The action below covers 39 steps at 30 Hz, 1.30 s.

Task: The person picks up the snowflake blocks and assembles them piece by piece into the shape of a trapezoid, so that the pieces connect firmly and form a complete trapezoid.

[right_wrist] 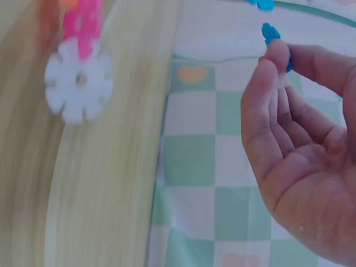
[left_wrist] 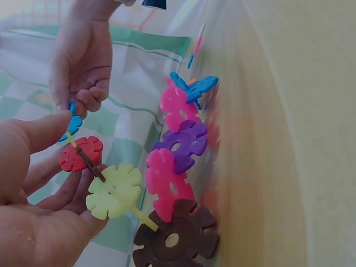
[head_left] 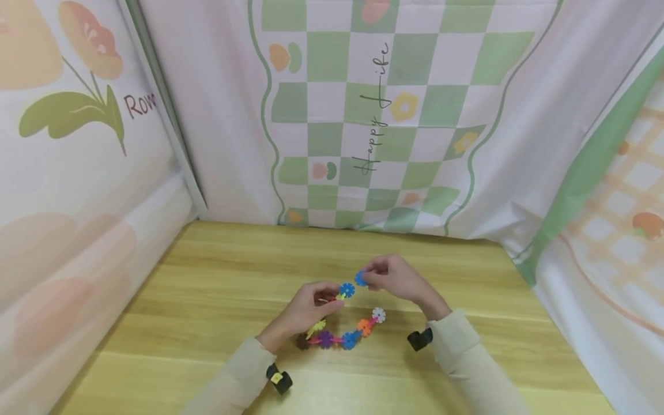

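Observation:
A chain of notched plastic discs, joined edge to edge, curves over the table. My left hand (head_left: 310, 305) pinches it near its raised end, where a blue disc (head_left: 347, 290) sticks out past the fingertips. Below that hand come a red disc (left_wrist: 81, 154), a pale yellow disc (left_wrist: 114, 191) and a brown disc (left_wrist: 177, 233). Farther along are a purple disc (head_left: 325, 339), an orange disc (head_left: 365, 328) and a white disc (right_wrist: 79, 81) at the other end. Between thumb and fingers, my right hand (head_left: 396, 279) pinches a loose blue disc (right_wrist: 271, 33), slightly apart from the chain's blue one.
The wooden table (head_left: 233, 253) lies under both hands. A green checked curtain (head_left: 373, 138) hangs along its back edge, with printed cloth (head_left: 93, 190) at the left and more cloth at the right. Black wrist bands (head_left: 419, 339) sit at both sleeves.

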Tool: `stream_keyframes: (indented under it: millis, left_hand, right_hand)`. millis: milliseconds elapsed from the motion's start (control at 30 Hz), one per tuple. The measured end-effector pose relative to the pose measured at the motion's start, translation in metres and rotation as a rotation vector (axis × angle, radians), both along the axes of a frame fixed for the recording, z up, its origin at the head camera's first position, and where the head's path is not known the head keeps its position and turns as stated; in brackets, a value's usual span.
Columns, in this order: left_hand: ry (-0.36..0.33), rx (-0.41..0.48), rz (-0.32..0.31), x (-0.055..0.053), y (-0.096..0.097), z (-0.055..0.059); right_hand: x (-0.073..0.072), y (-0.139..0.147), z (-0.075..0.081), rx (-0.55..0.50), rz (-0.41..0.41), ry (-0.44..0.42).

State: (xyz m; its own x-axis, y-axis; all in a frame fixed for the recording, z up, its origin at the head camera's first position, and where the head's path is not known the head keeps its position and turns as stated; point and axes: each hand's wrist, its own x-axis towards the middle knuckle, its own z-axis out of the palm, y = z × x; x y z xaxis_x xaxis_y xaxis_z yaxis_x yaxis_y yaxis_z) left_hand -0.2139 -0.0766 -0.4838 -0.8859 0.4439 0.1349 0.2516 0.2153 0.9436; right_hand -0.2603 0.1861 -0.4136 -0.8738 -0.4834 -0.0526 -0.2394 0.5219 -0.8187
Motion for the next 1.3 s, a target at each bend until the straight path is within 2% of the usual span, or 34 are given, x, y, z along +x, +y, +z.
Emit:
stream_keyframes:
  millis: [233,467,700,833,967,1300]
  left_hand:
    - [0.013,-0.006,0.004,0.001,0.002,0.003]
    - [0.050,-0.015,0.011,0.001,0.004,0.004]
    - [0.177,-0.017,0.051,0.002,0.008,-0.001]
    - [0.238,-0.015,0.072,0.004,0.010,-0.001]
    - [0.271,-0.028,0.103,0.006,0.011,-0.002]
    - [0.293,-0.058,0.173,0.010,0.013,-0.005]
  right_hand:
    - [0.008,-0.008,-0.001,-0.047,-0.057,-0.009]
    - [0.012,-0.014,0.006,-0.006,-0.072,0.017]
    - [0.015,-0.023,0.011,0.013,-0.094,0.030]
    - [0.014,-0.026,0.011,0.011,-0.118,0.007]
    - [0.015,-0.030,0.010,-0.005,-0.158,-0.049]
    - [0.015,-0.035,0.000,-0.099,-0.257,-0.183]
